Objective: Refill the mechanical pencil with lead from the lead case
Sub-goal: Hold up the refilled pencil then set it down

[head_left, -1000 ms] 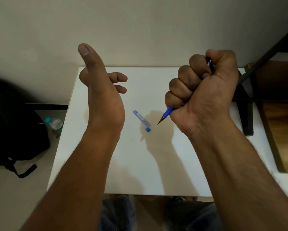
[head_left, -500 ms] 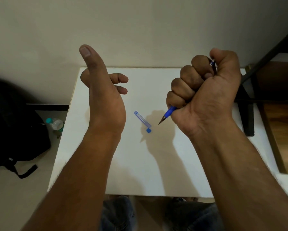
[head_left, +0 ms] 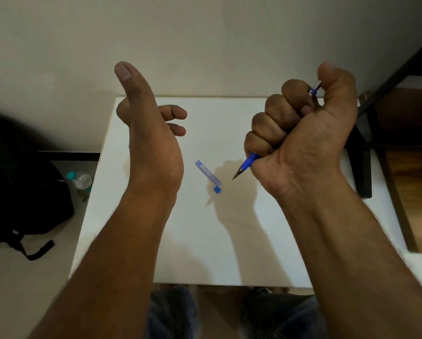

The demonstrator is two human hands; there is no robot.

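**Pencil in the fist, lead case waiting on the bench**

The pencil (head_left: pixel 250 159) sits in the right hand (head_left: pixel 302 133), wrapped by a closed fist grip, its dark tip pointing down and left above the middle of the bench (head_left: pixel 180 253). Its rear end pokes out between the forefinger and the thumb, which is lifted off it. The case (head_left: pixel 208 172), a slim blue tube, lies flat near the bench's centre, slanting toward the near right. A small blue cap (head_left: pixel 217 190) rests just beside its nearer end, so the case appears already open; whether any lead is out cannot be told.

The left hand (head_left: pixel 151 133) hangs above the left part of the bench, empty, thumb up and fingers loosely curled, its grip wide and touching nothing.

Judging by this, the step in hand is working or testing the pencil's rear end, with the refill itself not yet begun. The next move calls for the left hand to pick up the case and tip out one lead, while the right turns the pencil rear-end up. The lead is thin and brittle, so a light pinch and careful aiming will matter.
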